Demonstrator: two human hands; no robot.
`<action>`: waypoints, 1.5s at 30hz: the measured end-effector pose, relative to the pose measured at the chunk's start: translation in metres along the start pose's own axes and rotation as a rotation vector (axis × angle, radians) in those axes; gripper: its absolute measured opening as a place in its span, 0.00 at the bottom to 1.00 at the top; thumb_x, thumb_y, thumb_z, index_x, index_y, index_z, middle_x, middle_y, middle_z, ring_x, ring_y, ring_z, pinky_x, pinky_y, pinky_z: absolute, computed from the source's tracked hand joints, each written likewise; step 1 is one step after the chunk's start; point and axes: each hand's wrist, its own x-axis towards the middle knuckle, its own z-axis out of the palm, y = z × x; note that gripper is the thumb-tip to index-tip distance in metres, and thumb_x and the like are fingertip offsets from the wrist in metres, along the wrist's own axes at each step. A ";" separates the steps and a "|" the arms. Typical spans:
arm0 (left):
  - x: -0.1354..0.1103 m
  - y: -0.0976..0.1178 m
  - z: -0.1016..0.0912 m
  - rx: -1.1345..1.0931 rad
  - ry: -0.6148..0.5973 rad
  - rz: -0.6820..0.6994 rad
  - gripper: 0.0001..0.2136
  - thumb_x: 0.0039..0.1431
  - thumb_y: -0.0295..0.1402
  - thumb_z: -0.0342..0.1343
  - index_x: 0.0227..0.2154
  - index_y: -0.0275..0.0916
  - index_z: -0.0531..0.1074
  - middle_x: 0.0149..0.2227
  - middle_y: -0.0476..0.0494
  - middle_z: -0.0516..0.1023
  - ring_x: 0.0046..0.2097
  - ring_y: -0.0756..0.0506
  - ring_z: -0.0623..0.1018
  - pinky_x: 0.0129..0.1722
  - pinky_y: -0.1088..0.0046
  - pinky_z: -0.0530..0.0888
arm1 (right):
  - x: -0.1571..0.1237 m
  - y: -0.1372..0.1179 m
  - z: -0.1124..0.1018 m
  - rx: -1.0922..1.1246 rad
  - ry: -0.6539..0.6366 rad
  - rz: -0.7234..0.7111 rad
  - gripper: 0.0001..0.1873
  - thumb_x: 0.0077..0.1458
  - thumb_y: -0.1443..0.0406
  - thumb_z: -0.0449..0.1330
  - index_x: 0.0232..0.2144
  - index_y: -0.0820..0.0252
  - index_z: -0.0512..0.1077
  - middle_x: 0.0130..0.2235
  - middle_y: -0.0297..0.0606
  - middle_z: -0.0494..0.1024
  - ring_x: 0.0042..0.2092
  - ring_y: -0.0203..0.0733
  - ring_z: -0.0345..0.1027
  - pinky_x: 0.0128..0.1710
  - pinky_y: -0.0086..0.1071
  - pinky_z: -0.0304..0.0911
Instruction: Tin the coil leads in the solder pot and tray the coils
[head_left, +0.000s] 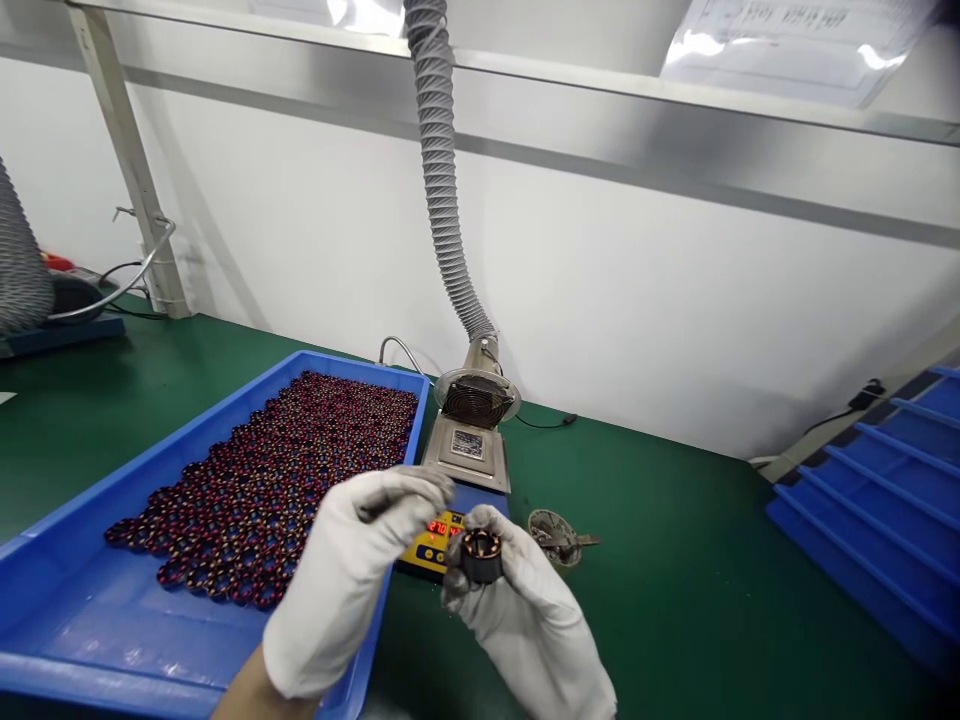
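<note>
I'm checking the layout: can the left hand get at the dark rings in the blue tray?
Probably yes: the left hand appears close to the dark rings in the open blue tray, with nothing visible blocking the way. Whether it holds something is unclear.

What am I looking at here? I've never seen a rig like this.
This is a single picture, from a camera worn on a person's head, looking forward and down. There is no robot: the white-gloved hands are the wearer's. The right hand holds a small dark ring-shaped part. The left hand is raised beside it, fingers drawn together; I can't tell whether they grip anything. On the green table, a blue tray holds many small ring-shaped parts. Beyond the hands are a yellow control panel with red digits and a grey hose. A round dish sits to the right.
</note>
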 end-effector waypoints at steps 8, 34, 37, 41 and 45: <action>0.004 0.009 0.007 0.249 -0.270 -0.049 0.11 0.46 0.19 0.57 0.26 0.43 0.79 0.33 0.49 0.79 0.39 0.46 0.78 0.39 0.75 0.74 | 0.000 0.000 0.000 0.030 0.067 -0.032 0.14 0.44 0.59 0.70 0.35 0.56 0.75 0.38 0.40 0.77 0.38 0.43 0.72 0.38 0.38 0.69; -0.006 0.003 0.011 -0.013 -0.137 -0.159 0.15 0.51 0.36 0.65 0.43 0.46 0.76 0.44 0.49 0.80 0.48 0.48 0.76 0.46 0.82 0.72 | 0.002 0.023 0.007 -0.724 0.371 -0.998 0.19 0.44 0.77 0.65 0.33 0.48 0.72 0.41 0.32 0.76 0.43 0.40 0.72 0.43 0.33 0.69; -0.005 -0.004 0.024 -0.176 -0.168 -0.277 0.09 0.51 0.36 0.65 0.36 0.42 0.79 0.37 0.48 0.82 0.41 0.49 0.79 0.43 0.82 0.74 | 0.002 0.033 0.008 -0.994 0.396 -1.263 0.18 0.46 0.77 0.64 0.36 0.51 0.73 0.42 0.35 0.75 0.44 0.44 0.72 0.45 0.40 0.70; -0.005 -0.008 0.022 -0.231 0.099 -0.128 0.05 0.50 0.37 0.65 0.28 0.43 0.79 0.33 0.52 0.82 0.37 0.51 0.79 0.41 0.84 0.74 | 0.006 0.036 0.006 -1.056 0.430 -1.353 0.15 0.47 0.79 0.63 0.34 0.57 0.70 0.42 0.38 0.73 0.43 0.44 0.73 0.40 0.39 0.73; -0.001 0.001 0.014 -0.098 0.126 -0.149 0.08 0.47 0.35 0.67 0.33 0.44 0.80 0.36 0.51 0.82 0.40 0.50 0.79 0.43 0.84 0.73 | 0.007 0.031 0.006 -0.993 0.454 -1.314 0.14 0.48 0.78 0.62 0.34 0.58 0.69 0.41 0.37 0.73 0.42 0.42 0.72 0.39 0.37 0.73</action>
